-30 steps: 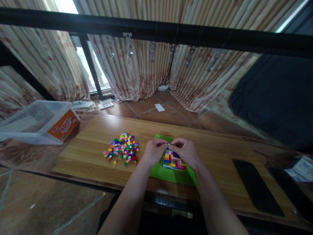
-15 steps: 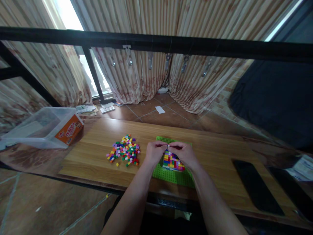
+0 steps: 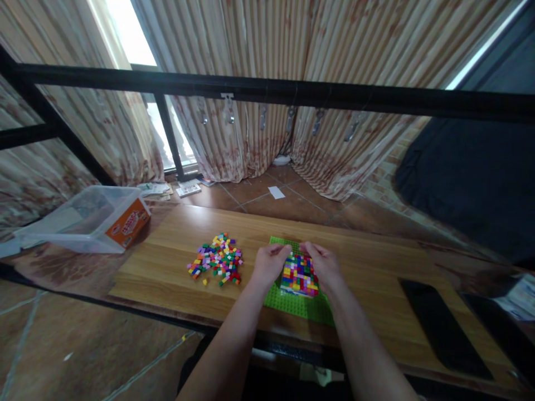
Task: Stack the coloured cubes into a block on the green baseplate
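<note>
A block of many-coloured toy bricks [image 3: 300, 275] sits on a green studded baseplate [image 3: 288, 302]. At the block's far left corner is my left hand [image 3: 270, 264], its thumb and fingers closed together. Whatever lies between those fingertips is too small to make out. My right hand [image 3: 326, 266] is at the far right side of the block, fingers curled and thumb toward the far edge. Its fingertips are partly hidden, and I cannot tell whether they pinch a brick. A gap separates the two hands, with the block's top showing between them.
Loose coloured bricks [image 3: 217, 259] lie in a pile left of the baseplate on the wooden table [image 3: 159, 273]. A clear plastic box [image 3: 96, 220] with an orange label stands farther left. A dark flat slab [image 3: 445, 328] lies at the right. A black rail [image 3: 251, 92] crosses beyond the table.
My hands have parted from a meeting of fingertips at the block's far edge; the right moved to the block's right side. More of the block's top shows. The view has shifted slightly.
</note>
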The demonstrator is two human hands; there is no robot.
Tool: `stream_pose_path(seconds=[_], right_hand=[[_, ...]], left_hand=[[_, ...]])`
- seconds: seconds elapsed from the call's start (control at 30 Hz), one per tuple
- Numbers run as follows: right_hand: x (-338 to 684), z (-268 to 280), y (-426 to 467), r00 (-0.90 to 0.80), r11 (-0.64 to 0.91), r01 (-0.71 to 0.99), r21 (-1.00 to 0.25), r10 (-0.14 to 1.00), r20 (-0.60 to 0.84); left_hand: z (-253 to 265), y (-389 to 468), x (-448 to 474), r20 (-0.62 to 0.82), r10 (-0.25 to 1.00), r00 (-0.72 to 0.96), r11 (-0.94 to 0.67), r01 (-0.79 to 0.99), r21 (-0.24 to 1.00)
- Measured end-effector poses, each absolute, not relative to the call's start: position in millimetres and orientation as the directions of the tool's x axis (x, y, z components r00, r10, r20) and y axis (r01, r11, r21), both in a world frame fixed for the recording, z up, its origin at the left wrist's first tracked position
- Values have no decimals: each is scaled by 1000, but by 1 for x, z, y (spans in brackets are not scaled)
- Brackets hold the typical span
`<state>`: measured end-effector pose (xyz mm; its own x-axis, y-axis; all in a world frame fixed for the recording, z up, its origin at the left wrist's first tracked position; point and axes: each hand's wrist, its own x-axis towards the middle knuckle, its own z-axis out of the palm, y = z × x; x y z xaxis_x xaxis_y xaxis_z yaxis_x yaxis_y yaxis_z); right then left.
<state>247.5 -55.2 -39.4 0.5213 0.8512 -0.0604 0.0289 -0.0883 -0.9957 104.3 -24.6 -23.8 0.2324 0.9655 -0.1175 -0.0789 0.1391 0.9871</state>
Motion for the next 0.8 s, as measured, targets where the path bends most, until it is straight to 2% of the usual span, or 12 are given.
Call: stream_pose_path(seconds=[0.13, 0.3, 0.47, 0.53, 0.63, 0.73, 0.8], right_hand=[[244, -43, -55, 522, -113, 63, -992, 850, -64], [245, -45, -53, 492, -140, 209, -968, 870, -19], [249, -43, -52, 485, -131, 280, -951, 874, 23], [248, -34, -54, 494, -124, 408, -905, 863, 104], [237, -12, -59, 498, -96, 664, -742, 797, 342], [208, 9, -63, 377, 88, 727, -681, 778, 503], [183, 15, -64, 263, 217, 684, -696, 817, 513]], left_hand=[[-28, -26, 112, -105, 977, 187, 108, -10, 994], [-30, -27, 116, -106, 981, 160, 98, 57, 994], [-27, -31, 117, -96, 986, 139, 81, 109, 991], [-24, -34, 117, -91, 987, 136, 74, 121, 990], [-18, -36, 111, -70, 992, 107, 58, 111, 992], [-11, -31, 93, -28, 1000, -4, 28, -20, 999], [-5, -23, 74, -27, 994, -106, 11, -149, 989]])
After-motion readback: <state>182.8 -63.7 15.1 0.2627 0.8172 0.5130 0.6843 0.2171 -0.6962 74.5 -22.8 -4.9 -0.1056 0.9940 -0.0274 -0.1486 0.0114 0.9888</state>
